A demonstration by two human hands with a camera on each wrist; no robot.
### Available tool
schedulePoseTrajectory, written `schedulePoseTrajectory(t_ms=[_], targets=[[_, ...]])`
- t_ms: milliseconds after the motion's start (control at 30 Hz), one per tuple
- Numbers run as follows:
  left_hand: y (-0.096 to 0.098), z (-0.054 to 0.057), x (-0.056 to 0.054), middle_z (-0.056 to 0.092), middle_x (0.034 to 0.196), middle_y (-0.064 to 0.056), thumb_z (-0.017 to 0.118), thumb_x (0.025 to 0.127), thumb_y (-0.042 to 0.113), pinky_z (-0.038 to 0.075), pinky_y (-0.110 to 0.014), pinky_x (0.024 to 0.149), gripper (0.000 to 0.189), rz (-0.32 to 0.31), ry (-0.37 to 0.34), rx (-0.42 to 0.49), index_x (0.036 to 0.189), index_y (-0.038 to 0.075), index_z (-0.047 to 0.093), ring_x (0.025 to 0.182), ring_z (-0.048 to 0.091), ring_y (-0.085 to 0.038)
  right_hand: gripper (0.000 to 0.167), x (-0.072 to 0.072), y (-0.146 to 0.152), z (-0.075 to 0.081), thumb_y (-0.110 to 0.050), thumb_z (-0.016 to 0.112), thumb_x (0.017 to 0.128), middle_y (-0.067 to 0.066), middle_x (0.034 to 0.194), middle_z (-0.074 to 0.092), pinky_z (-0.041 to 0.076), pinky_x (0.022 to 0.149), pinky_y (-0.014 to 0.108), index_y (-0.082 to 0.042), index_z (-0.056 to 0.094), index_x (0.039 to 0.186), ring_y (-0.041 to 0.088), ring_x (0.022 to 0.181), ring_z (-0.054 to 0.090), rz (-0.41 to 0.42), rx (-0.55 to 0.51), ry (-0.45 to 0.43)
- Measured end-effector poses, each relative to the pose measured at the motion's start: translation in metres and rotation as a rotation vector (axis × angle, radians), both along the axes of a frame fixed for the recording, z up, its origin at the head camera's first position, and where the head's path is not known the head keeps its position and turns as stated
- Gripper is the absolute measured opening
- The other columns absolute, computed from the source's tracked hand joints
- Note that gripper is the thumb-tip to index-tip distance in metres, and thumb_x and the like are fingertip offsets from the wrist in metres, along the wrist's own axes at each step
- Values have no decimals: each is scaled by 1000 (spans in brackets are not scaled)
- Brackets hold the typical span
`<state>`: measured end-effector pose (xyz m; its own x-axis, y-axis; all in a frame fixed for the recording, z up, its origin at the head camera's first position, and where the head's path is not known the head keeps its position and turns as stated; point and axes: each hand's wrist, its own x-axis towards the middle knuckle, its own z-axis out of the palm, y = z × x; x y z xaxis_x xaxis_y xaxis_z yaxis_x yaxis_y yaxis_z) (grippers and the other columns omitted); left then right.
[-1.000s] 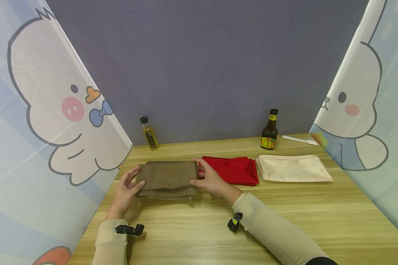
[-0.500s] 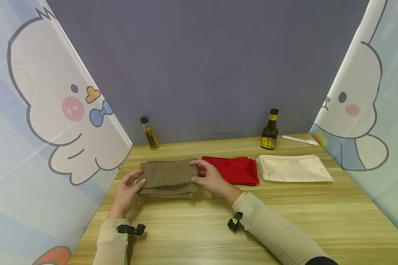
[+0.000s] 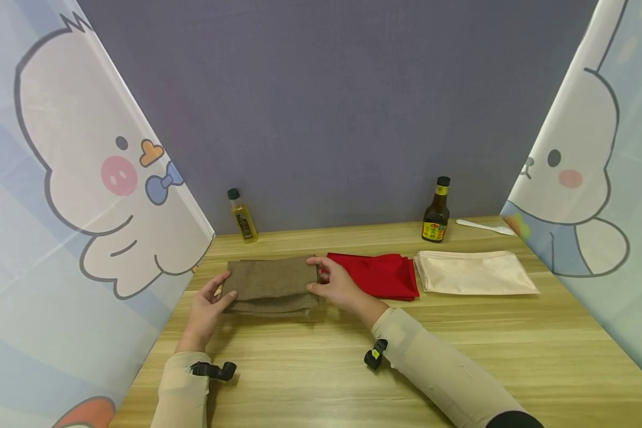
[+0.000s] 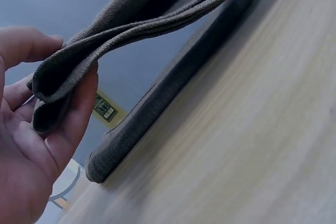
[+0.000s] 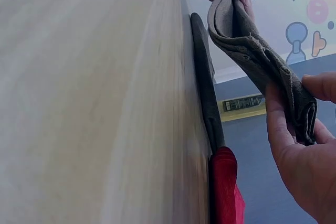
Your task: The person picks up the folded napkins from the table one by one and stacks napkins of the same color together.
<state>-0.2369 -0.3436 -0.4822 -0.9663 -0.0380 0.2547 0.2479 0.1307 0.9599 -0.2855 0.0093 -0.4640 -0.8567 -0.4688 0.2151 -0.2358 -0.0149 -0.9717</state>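
A folded grey-brown cloth is held level by both hands at the left of the table. My left hand pinches its left end, thumb on top and fingers underneath. At the opposite end, my right hand grips the folded layers between thumb and fingers. Both wrist views show the held cloth raised off the wood and sagging a little in the middle. Beneath it, a second folded grey-brown cloth lies flat on the table, mostly hidden in the head view.
A folded red cloth lies just right of my right hand, then a folded cream cloth. Along the back stand an oil bottle and a dark sauce bottle. A white spoon lies at the back right. Printed panels flank the table.
The held cloth and my left hand have shifted slightly to the right. My right hand stays nearly in place, and both hands keep hold of the cloth.
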Motion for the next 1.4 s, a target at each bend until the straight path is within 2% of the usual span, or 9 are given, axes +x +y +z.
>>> schedulePoseTrajectory(t_ms=[133,300,433,633,700,800,933,1100,1400], targets=[[2,0,0,33,163,-24,65,102,-1,55,-18,75,60,-14,28,-24,157,-3,41,101,65,-7,62,-3,0,0,5,75,93,17,118,61,51,66,29,-8,52,149,19,89,62,1,28,2],[2,-1,-1,34,162,-23,65,101,-5,56,-19,76,60,-10,35,-11,156,-3,42,105,66,-9,65,-7,0,0,10,73,91,17,121,59,52,67,29,-6,50,150,18,91,61,21,18,-8],[3,-2,-2,42,155,-20,67,101,-3,57,-20,76,57,25,24,5,153,-4,45,102,67,-9,68,-9,-1,3,12,72,91,15,122,58,51,67,29,-7,49,151,17,90,59,17,22,-9],[5,-4,-3,45,152,-15,69,100,-1,56,-19,72,53,86,11,13,149,-4,51,93,67,-8,68,-10,-3,2,9,73,92,9,105,57,43,58,28,-9,49,153,15,75,49,-3,46,-7],[6,-4,-3,44,154,-15,70,100,-1,56,-18,71,53,98,5,8,150,-3,52,92,67,-7,68,-10,-3,1,10,72,92,12,107,60,46,60,28,-8,48,153,15,78,54,-1,46,-2],[7,-3,-3,43,154,-15,70,99,-1,55,-18,70,52,115,-8,19,148,-4,53,91,68,-6,68,-11,-5,0,11,71,92,16,125,60,52,68,28,-7,47,153,16,91,63,-8,46,12],[7,-2,-3,44,152,-13,71,99,1,57,-19,71,51,138,-23,40,147,-4,53,94,70,-5,68,-15,-8,1,11,72,91,17,137,52,52,66,29,-8,49,152,17,86,62,-39,56,40],[6,-3,-3,41,156,-14,69,100,-1,57,-20,74,51,148,-29,53,148,-3,53,99,70,-5,68,-19,-12,3,9,74,90,18,137,50,52,65,28,-7,50,151,16,83,62,-62,87,69],[5,-5,-5,41,158,-15,62,100,-10,55,-16,79,51,167,-10,29,150,-3,51,101,67,0,66,-20,-16,1,7,77,89,15,136,51,55,71,31,-12,55,148,21,93,62,-126,109,72]])
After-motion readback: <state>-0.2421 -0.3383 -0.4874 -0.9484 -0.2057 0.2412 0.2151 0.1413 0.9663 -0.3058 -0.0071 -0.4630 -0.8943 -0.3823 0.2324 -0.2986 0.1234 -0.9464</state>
